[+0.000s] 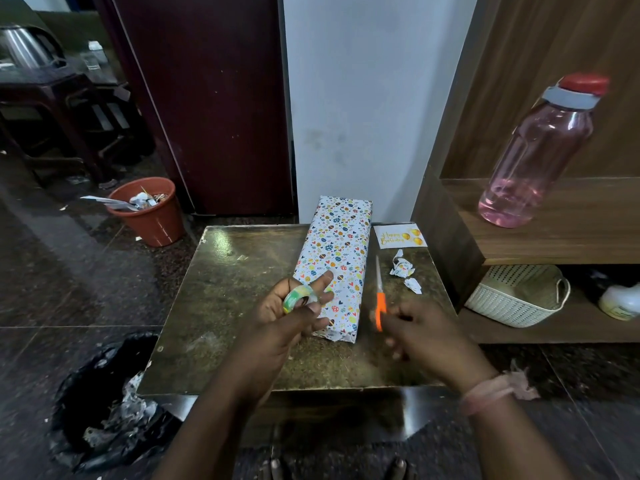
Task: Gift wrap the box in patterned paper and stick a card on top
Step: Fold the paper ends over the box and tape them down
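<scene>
A long box [337, 251] wrapped in white paper with coloured dots and hearts lies on the small brown table [239, 296]. A white "Happy Birthday" card [398, 236] with gold balloons lies to its right, at the table's far edge. My left hand [294, 313] holds a roll of tape [299, 297] over the box's near end. My right hand [426, 332] grips the orange handle of a pair of scissors [380, 292], blades pointing away, just right of the box.
Crumpled paper scraps [403, 271] lie near the card. A brown bin [149, 211] stands on the floor at the left, a black rubbish bag [104, 400] at the near left. Right: a wooden shelf with a pink bottle [540, 157] and a white basket [519, 296].
</scene>
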Motion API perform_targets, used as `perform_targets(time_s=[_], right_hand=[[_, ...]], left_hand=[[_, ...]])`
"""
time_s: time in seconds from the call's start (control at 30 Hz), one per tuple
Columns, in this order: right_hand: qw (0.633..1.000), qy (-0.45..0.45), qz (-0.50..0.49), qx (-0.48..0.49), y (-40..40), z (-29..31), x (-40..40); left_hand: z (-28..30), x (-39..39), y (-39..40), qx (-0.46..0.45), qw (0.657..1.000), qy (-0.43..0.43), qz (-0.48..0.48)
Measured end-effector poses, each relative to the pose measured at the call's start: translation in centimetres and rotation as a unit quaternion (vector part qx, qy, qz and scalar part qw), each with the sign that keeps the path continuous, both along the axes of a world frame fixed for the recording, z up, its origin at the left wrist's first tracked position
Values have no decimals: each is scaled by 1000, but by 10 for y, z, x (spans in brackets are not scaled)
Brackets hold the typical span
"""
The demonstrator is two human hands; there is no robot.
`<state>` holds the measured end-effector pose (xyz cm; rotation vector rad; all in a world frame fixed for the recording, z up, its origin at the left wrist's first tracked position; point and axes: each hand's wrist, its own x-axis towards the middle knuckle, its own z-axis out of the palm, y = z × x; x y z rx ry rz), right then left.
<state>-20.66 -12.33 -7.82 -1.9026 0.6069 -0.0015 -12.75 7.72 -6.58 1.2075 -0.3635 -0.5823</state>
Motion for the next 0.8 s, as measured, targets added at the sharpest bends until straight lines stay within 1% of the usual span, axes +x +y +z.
perform_targets(time_s=[0.03,0.07,0.1,0.23,0.33,0.37,0.4,0.43,0.47,0.5,0.53,0.57,0.6,0.63,0.7,0.8], right_hand=[[988,43,-15,-145,-1,-6,2],[968,73,-41,-236,1,-10,2],[954,76,-60,-282,4,-12,2],[932,50,-89,-348,16,-14,7],[915,53,-105,-386,19,-18,8],[908,42,-110,-401,18,-19,7],[906,12,-119,-407,18,-18,7],[910,-33,-127,-393,19,-16,6],[928,-88,-131,-337,20,-11,7],[953,-141,-125,-239,22,-5,9],[972,-176,-105,-111,27,3,10],[978,-195,-77,9,32,10,11],[974,-197,-50,96,36,14,11],[971,-191,-26,143,40,16,11],[964,-190,-2,186,45,15,12],[948,-196,-8,249,49,11,13]], left_hand=[[-1,0,-1,0,1000,-5,-1],[-2,0,-1,-1,1000,-11,-2],[-3,1,-2,0,1000,-15,-3],[0,-2,-2,7,1000,-26,-4],[3,-4,-2,10,999,-32,-12],[3,-5,-3,9,999,-31,-15],[4,-5,-3,9,999,-29,-16],[3,-5,-4,10,999,-29,-16],[3,-5,-3,12,999,-32,-14],[2,-4,-4,14,999,-38,-14],[2,-3,-3,16,999,-45,-14],[1,-2,-3,16,998,-50,-16],[0,-2,-3,15,998,-55,-20],[-1,-1,-3,12,998,-60,-25],[-4,-1,-3,18,997,-70,-29],[-4,-2,-1,38,994,-94,-32]])
